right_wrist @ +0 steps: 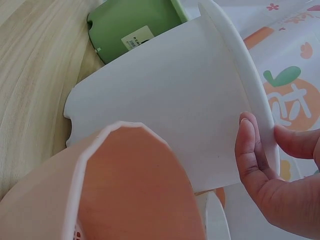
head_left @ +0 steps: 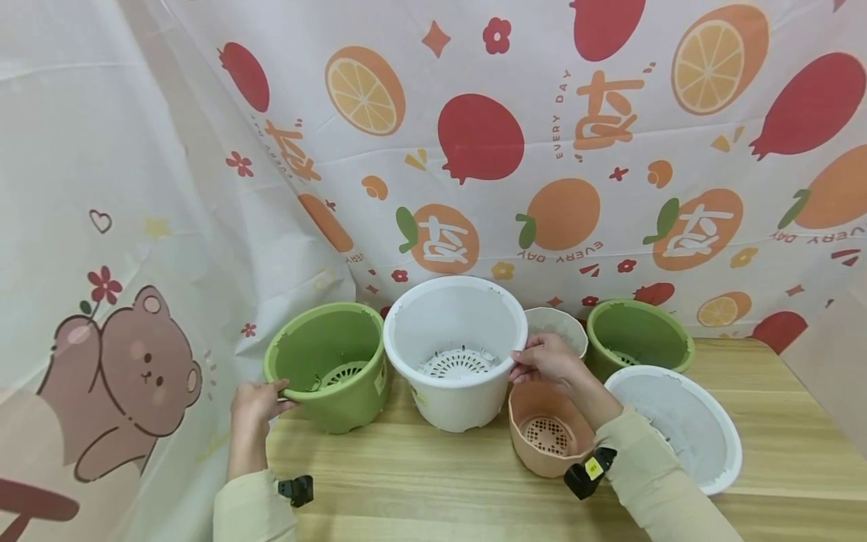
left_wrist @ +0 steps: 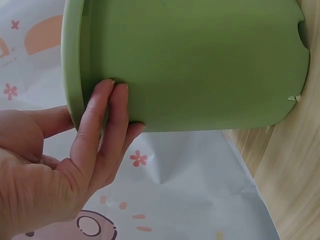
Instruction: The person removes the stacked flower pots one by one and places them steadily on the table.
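At the left of the head view a green flower pot point(head_left: 345, 403) stands on the table. My left hand point(head_left: 254, 410) holds its rim, thumb at the edge and fingertips point(left_wrist: 119, 95) against the outer wall under the lip. Beside it is a large white flower pot point(head_left: 450, 403) with a slotted bottom. My right hand point(head_left: 552, 360) pinches the right side of that rim, with fingers point(right_wrist: 248, 145) on the outside below the lip. Below my right hand sits an orange pot point(head_left: 535, 452), partly hidden by the wrist.
Behind my right hand is a smaller white pot point(head_left: 555, 324). A second green pot point(head_left: 640, 335) stands at the back right, and another white pot point(head_left: 718, 444) leans tilted beside my right forearm. Printed cloth point(head_left: 420, 165) hangs behind the wooden table point(head_left: 393, 482).
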`<state>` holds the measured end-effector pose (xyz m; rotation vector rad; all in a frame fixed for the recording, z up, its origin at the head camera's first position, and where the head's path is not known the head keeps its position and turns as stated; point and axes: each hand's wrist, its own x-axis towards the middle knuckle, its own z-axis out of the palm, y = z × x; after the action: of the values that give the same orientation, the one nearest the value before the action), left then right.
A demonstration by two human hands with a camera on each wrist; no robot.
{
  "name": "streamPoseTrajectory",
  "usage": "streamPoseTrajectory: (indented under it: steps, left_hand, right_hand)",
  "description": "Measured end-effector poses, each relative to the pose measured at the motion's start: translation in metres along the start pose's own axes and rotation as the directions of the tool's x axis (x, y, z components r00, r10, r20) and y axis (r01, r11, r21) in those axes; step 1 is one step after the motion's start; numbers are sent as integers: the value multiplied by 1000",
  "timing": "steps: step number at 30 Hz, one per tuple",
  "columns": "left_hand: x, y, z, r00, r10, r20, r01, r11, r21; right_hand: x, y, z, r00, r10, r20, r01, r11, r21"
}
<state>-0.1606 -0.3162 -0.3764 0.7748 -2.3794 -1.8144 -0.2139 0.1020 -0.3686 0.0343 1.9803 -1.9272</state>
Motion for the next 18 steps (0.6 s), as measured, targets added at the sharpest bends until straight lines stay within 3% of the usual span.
streamPoseTrajectory:
  steps: [9, 18]
  left_hand:
    - [-2, 1, -4, 998, -11, 66, 11, 1000, -8]
    - [-7, 2, -3, 999, -13, 39, 10, 998, 69]
  right_hand:
    - [0, 1, 1, 1000, -4, -22, 3, 1000, -16]
    - [-2, 3, 1, 998, -59, 5, 59, 998, -33]
